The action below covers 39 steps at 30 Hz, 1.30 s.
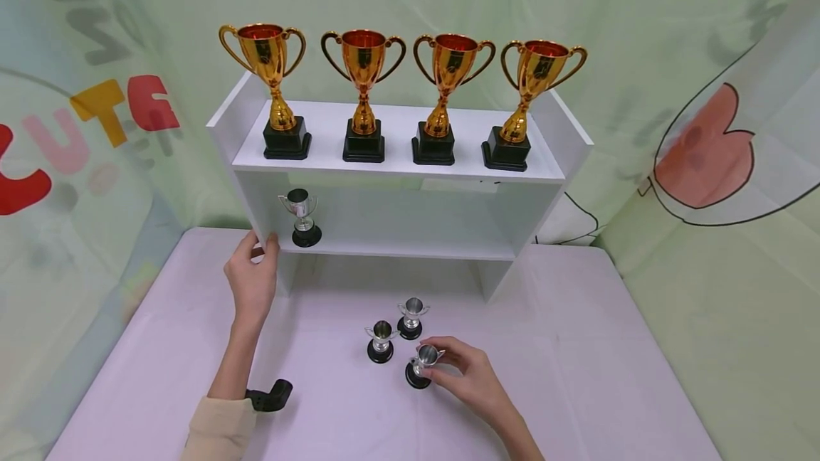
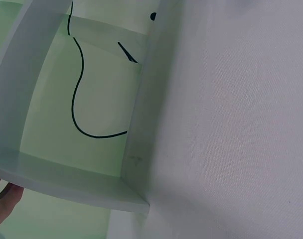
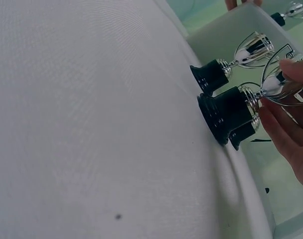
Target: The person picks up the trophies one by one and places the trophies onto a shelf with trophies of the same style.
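Observation:
My right hand pinches a small silver trophy cup with a round black base, low over the front of the table. In the right wrist view, thumb and fingers hold this trophy by its silver cup. Close by stand two more small silver trophies, one to the left and one behind. At the left, my left hand grips the side panel of the white shelf. Only its fingertips show in the left wrist view. Another silver trophy stands at the left end of the middle shelf.
Several gold trophies on square black bases stand in a row on the top board. A pale cloth covers the table. Printed curtains surround it, and a black cable runs behind the shelf's right side.

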Available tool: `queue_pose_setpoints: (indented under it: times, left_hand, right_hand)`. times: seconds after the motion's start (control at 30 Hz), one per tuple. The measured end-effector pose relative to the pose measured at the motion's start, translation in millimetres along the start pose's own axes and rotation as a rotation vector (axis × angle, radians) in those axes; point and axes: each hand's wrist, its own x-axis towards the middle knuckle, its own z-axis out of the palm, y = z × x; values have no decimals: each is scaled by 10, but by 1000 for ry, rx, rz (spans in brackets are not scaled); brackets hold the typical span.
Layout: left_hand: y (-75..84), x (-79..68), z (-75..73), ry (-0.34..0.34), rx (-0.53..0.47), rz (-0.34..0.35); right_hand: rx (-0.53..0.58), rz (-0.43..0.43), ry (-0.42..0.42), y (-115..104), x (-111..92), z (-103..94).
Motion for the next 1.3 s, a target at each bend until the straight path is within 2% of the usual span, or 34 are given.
queue_pose_setpoints:
  times: [0.27,0.73,1.1,1.3]
  left_hand:
    - [-2,1,6,1,-15,-3]
    - [-10,-5,2,-9,-35,-14]
    - [5,-4,-4,-13,-41,-6]
    - [3,-4,-5,-19,-38,-13]
  right_hand:
    - [-22,-53,7,-119,-3,-63]
    - [-29,-123,6,-475,86,-160]
    - [-72,-181,-8,-698,256,-232]
    - [-79,-242,-12,-793,361,-253]
